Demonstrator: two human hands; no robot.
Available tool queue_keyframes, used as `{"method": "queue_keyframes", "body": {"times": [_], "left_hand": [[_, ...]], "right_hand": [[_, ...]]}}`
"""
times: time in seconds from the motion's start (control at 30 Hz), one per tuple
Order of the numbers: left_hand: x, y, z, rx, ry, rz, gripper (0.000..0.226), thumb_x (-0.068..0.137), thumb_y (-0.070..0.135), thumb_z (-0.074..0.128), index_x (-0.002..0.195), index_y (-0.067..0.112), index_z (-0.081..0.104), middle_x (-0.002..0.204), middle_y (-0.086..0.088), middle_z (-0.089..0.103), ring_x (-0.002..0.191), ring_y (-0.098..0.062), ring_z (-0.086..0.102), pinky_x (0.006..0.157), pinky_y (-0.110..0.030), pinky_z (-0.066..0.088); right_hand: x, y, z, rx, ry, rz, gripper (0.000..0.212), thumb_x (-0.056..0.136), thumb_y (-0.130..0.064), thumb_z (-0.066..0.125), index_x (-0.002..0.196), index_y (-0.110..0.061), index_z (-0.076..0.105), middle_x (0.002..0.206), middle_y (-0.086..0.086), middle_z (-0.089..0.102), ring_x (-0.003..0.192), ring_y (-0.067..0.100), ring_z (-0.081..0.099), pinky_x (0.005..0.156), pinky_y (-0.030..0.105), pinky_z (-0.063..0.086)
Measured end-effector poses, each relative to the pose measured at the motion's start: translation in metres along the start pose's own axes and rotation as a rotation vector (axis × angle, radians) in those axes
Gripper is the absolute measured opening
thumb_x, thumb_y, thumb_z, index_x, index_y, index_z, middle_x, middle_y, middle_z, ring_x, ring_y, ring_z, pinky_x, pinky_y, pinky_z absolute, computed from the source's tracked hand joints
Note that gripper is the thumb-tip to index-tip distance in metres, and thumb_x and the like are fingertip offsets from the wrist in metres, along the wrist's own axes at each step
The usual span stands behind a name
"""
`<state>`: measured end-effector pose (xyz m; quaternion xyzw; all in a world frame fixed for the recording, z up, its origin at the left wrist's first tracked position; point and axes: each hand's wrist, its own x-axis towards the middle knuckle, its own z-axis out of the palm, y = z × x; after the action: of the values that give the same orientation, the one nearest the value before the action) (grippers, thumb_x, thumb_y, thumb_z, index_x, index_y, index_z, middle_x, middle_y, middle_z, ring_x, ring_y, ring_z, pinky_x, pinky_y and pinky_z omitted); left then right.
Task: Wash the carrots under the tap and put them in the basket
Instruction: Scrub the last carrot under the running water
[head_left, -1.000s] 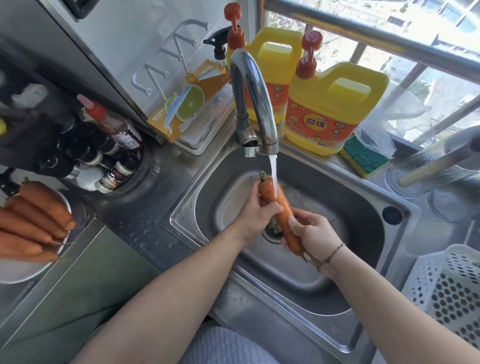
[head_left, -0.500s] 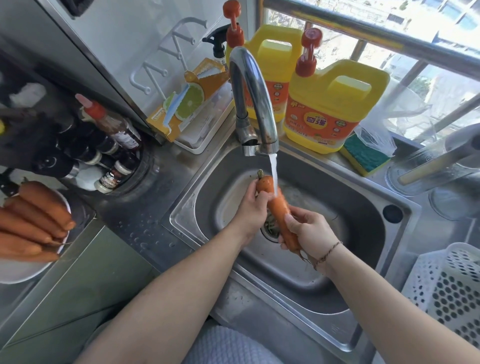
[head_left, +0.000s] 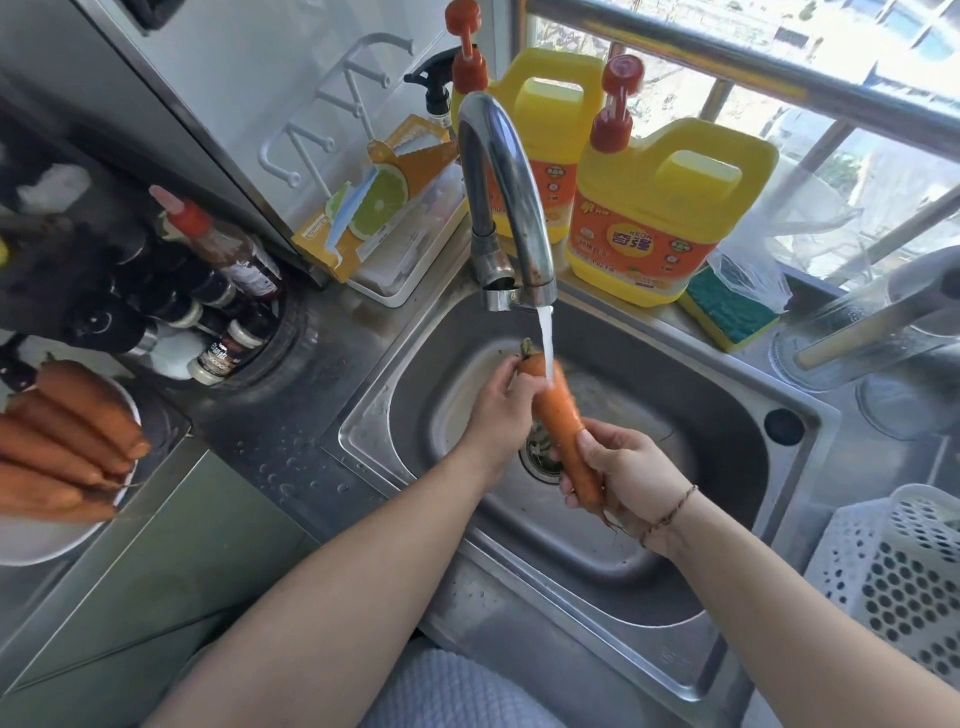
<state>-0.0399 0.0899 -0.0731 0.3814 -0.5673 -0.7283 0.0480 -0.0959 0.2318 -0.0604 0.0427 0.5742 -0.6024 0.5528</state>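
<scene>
An orange carrot (head_left: 558, 415) is held over the steel sink (head_left: 727, 415), its stem end under the water running from the curved tap (head_left: 511, 202). My left hand (head_left: 501, 415) grips the carrot near its top. My right hand (head_left: 631, 475) grips its thin lower end. Several unwashed carrots (head_left: 62, 441) lie on a white plate (head_left: 36, 540) at the far left. The white perforated basket (head_left: 904, 566) stands at the right edge, partly out of frame.
Two yellow detergent jugs (head_left: 654, 218) and a green-yellow sponge (head_left: 727, 312) stand behind the sink on the window ledge. Sauce bottles (head_left: 218, 270) crowd the counter to the left. A cardboard-backed peeler pack (head_left: 379, 197) leans by the wall. A glass container (head_left: 883, 322) sits at the right.
Both hands have turned and shifted the carrot slightly under the stream; my left hand has slid up toward the stem end. The water keeps running.
</scene>
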Motion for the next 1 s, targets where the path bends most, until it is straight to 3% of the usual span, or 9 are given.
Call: {"method": "queue_keyframes", "body": {"times": [0.13, 0.27, 0.4, 0.53, 0.63, 0.73, 0.8, 0.9, 1.0], "left_hand": [[-0.001, 0.002, 0.002, -0.054, -0.020, -0.033, 0.022, 0.104, 0.020, 0.036, 0.100, 0.027, 0.057, 0.101, -0.004, 0.061, 0.090, -0.014, 0.058, 0.063, -0.015, 0.049], [-0.006, 0.000, 0.001, -0.036, -0.113, -0.022, 0.019, 0.086, 0.021, 0.055, 0.102, 0.030, 0.058, 0.100, -0.004, 0.060, 0.093, -0.016, 0.058, 0.083, -0.027, 0.050], [-0.005, 0.005, 0.002, -0.078, -0.001, -0.055, 0.018, 0.101, 0.017, 0.044, 0.097, 0.028, 0.058, 0.099, -0.005, 0.060, 0.089, -0.017, 0.058, 0.063, -0.017, 0.050], [-0.004, 0.002, 0.007, -0.105, 0.003, -0.081, 0.017, 0.102, 0.020, 0.042, 0.103, 0.028, 0.058, 0.106, -0.006, 0.061, 0.094, -0.017, 0.060, 0.060, -0.013, 0.050], [-0.005, -0.004, 0.007, -0.055, -0.007, -0.056, 0.026, 0.097, 0.015, 0.053, 0.119, 0.029, 0.055, 0.109, -0.002, 0.063, 0.100, -0.016, 0.063, 0.067, -0.013, 0.051], [-0.004, 0.002, 0.006, -0.039, 0.081, -0.098, 0.016, 0.099, 0.025, 0.046, 0.101, 0.027, 0.062, 0.107, -0.007, 0.065, 0.107, -0.028, 0.063, 0.078, -0.028, 0.051], [-0.003, 0.006, 0.008, -0.048, 0.125, -0.151, 0.024, 0.101, 0.029, 0.040, 0.090, 0.024, 0.062, 0.104, -0.012, 0.066, 0.102, -0.026, 0.063, 0.076, -0.029, 0.047], [-0.003, 0.004, 0.006, -0.058, 0.024, -0.108, 0.019, 0.099, 0.028, 0.044, 0.096, 0.029, 0.063, 0.105, -0.008, 0.069, 0.095, -0.016, 0.063, 0.071, -0.022, 0.048], [-0.005, 0.003, 0.001, -0.046, -0.054, -0.081, 0.015, 0.090, 0.025, 0.058, 0.101, 0.033, 0.064, 0.106, -0.003, 0.066, 0.096, -0.017, 0.063, 0.075, -0.021, 0.053]], "right_hand": [[0.000, 0.000, 0.000, -0.113, 0.060, -0.034, 0.021, 0.103, -0.008, 0.046, 0.117, -0.005, 0.063, 0.087, 0.014, 0.067, 0.060, 0.025, 0.059, 0.049, 0.030, 0.051], [0.001, 0.001, -0.005, -0.088, 0.072, -0.015, 0.025, 0.103, -0.009, 0.047, 0.123, -0.004, 0.061, 0.091, 0.016, 0.067, 0.060, 0.025, 0.061, 0.051, 0.030, 0.052], [0.002, 0.003, -0.003, -0.192, 0.102, -0.042, 0.028, 0.102, -0.010, 0.049, 0.128, -0.006, 0.059, 0.087, 0.016, 0.068, 0.058, 0.024, 0.062, 0.050, 0.028, 0.052], [0.004, 0.001, -0.002, -0.242, 0.141, -0.060, 0.030, 0.102, -0.010, 0.051, 0.131, -0.011, 0.059, 0.093, 0.017, 0.070, 0.061, 0.024, 0.063, 0.055, 0.032, 0.056], [0.004, 0.001, -0.005, -0.263, 0.168, -0.058, 0.030, 0.101, -0.010, 0.052, 0.131, -0.009, 0.059, 0.083, 0.014, 0.069, 0.057, 0.021, 0.062, 0.051, 0.028, 0.054], [0.005, 0.007, -0.003, -0.260, 0.160, -0.062, 0.033, 0.101, -0.010, 0.052, 0.134, -0.010, 0.056, 0.092, 0.017, 0.069, 0.062, 0.024, 0.064, 0.057, 0.033, 0.055], [0.006, 0.009, -0.003, -0.252, 0.157, -0.067, 0.034, 0.101, -0.009, 0.053, 0.135, -0.011, 0.056, 0.095, 0.017, 0.068, 0.064, 0.025, 0.064, 0.060, 0.035, 0.056], [0.007, 0.007, -0.008, -0.265, 0.172, -0.068, 0.034, 0.100, -0.010, 0.054, 0.134, -0.013, 0.057, 0.091, 0.017, 0.070, 0.065, 0.027, 0.064, 0.062, 0.037, 0.056], [0.007, 0.009, -0.010, -0.288, 0.175, -0.062, 0.034, 0.100, -0.010, 0.054, 0.133, -0.013, 0.059, 0.092, 0.016, 0.070, 0.064, 0.025, 0.064, 0.058, 0.033, 0.055]]}}
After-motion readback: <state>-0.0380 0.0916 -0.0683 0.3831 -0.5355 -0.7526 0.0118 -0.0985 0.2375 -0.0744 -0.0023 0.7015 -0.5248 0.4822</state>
